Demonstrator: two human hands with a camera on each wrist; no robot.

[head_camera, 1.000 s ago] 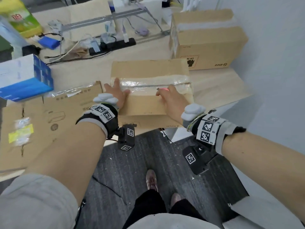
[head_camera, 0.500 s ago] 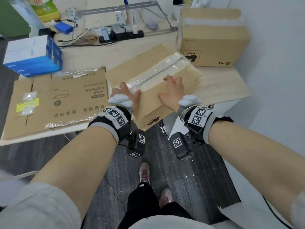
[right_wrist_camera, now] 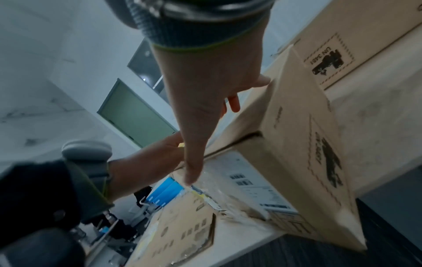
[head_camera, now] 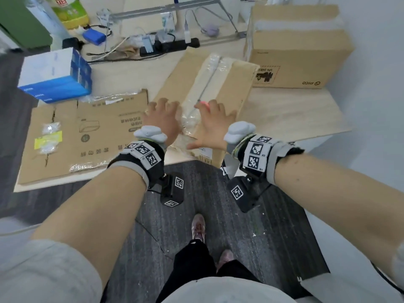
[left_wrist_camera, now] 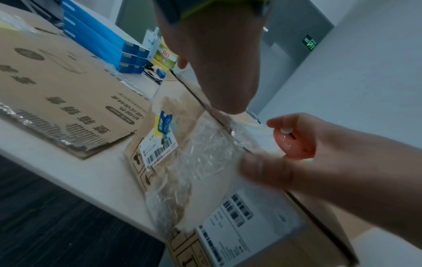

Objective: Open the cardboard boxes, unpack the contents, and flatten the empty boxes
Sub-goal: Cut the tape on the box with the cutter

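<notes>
Item: taped cardboard box point(head_camera: 227, 84), lying askew on the tabletop point(head_camera: 290, 114), its near end overhanging the edge. Clear tape point(head_camera: 205, 84) runs along the top seam, wrinkled and slick.

Handling: likely stiff at the corners, springy mid-panel; weight unknown.

Left hand point(head_camera: 162, 119): fingers spread flat on top, gripping nothing.

Right hand point(head_camera: 213, 125): also spread, a small pink cutter point(left_wrist_camera: 294, 142) tucked under the fingers.

Best hold: both long edges, off the tape.
</notes>
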